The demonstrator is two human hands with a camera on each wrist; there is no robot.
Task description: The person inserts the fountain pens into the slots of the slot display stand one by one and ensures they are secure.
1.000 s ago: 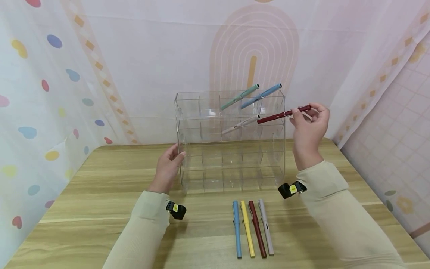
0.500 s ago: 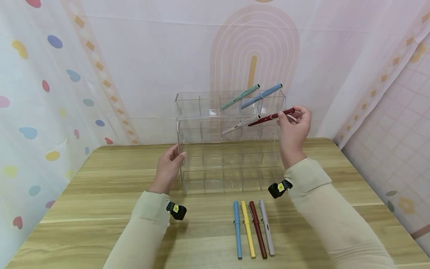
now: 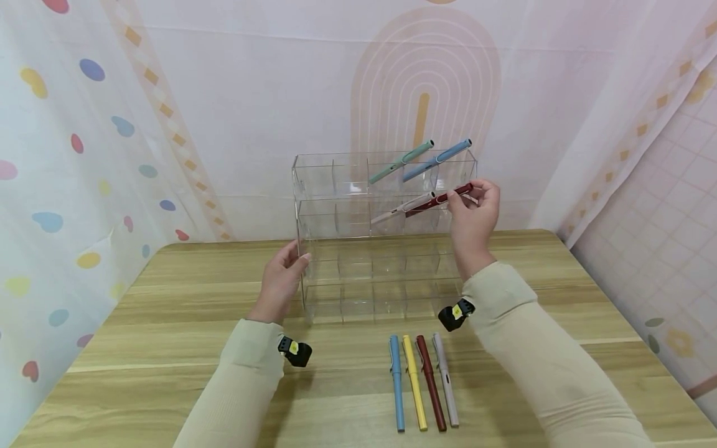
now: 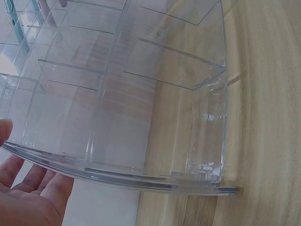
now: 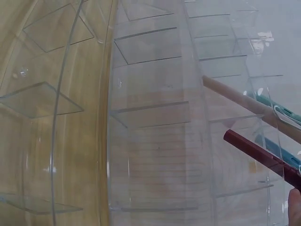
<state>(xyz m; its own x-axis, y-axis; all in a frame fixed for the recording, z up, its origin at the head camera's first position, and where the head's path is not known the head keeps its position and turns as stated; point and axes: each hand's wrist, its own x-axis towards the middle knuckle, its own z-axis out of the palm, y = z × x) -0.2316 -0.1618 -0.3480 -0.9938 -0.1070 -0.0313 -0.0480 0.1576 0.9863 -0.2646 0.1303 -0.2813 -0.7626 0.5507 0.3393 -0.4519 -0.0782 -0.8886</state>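
My right hand [image 3: 475, 214] pinches a dark red pen [image 3: 442, 199] near its capped upper end. The pen slants down and left, its lower end at a compartment in the second tier of a clear acrylic rack [image 3: 353, 218]. Beside it a pale pinkish pen [image 3: 400, 209] leans in that same tier. A green pen [image 3: 402, 162] and a blue pen [image 3: 437, 160] lean in the top tier. My left hand [image 3: 282, 274] grips the rack's left side panel, thumb in front and fingers behind; in the left wrist view that panel [image 4: 117, 181] runs between them.
On the wooden table [image 3: 196, 348] before the rack lie a blue pen [image 3: 397, 382], a yellow pen [image 3: 415, 382], a dark red pen [image 3: 431, 382] and a pale lilac pen [image 3: 445, 379], side by side. A patterned curtain [image 3: 252, 93] hangs behind the table.
My right hand has moved left and slightly down, bringing the dark red pen from the rack's right side to its second tier. My left hand stays on the side panel.
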